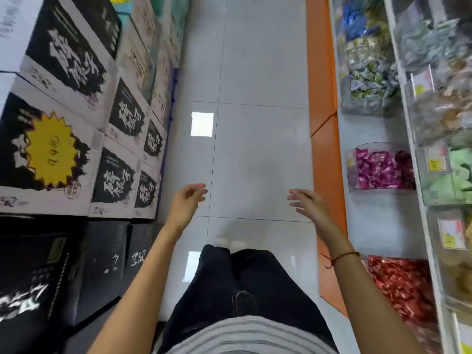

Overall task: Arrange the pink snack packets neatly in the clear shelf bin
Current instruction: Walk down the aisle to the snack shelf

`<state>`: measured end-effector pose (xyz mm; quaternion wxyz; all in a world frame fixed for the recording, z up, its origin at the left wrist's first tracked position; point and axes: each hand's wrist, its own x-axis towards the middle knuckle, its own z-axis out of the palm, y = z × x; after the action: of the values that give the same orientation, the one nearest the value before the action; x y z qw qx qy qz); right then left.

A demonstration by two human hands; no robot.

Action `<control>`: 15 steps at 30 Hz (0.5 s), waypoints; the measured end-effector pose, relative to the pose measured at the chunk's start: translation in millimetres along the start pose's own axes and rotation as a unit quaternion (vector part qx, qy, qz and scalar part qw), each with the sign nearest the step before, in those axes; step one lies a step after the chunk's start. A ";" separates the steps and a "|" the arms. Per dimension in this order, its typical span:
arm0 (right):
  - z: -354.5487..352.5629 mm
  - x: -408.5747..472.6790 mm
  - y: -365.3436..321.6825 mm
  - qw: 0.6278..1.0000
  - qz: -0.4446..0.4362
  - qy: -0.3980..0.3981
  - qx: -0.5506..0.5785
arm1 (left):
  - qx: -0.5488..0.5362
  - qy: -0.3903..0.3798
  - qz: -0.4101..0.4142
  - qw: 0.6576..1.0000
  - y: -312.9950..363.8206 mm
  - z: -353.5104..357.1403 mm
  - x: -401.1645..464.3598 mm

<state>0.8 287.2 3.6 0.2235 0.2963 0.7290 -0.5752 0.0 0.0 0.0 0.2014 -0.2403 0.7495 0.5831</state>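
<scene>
From the head view I look straight down a tiled aisle, and both of my hands hang out in front of me over the floor, holding nothing. My left hand has its fingers loosely curled with nothing between them; my right hand has its fingers spread fairly wide and relaxed. The pink snack packets lie in a jumbled heap inside the clear shelf bin, which sits on the low white shelf on the right, a little farther off than my right hand and well apart from it. Just nearer on the same shelf sits a bin of red packets, and farther along are bins of green and silver sweets; stacked black-and-white cartons line the left side. I judge the step in hand is the approach: nothing is touched yet. To do it well I would turn my view right so the bin is centred, bring my right hand in over its open top, and steady the clear wall with my left before squaring the packets, since loose foil wrappers slide easily.
</scene>
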 end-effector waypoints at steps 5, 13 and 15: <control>7.1 41.3 -37.5 1.000 0.020 0.010 0.010 | -0.006 0.026 -0.047 0.999 -2.3 -12.1 22.5; 22.9 138.0 -113.5 0.999 0.021 0.032 0.019 | -0.032 0.074 -0.073 0.994 52.8 -32.6 123.5; 24.4 163.7 -135.0 0.998 0.027 0.040 0.029 | -0.045 0.073 -0.065 0.994 83.0 -33.2 161.4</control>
<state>-211.1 270.2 -16.0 0.2007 0.3453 0.7122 -0.5773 -179.8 -35.5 -21.5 0.1728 -0.3397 0.7177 0.5828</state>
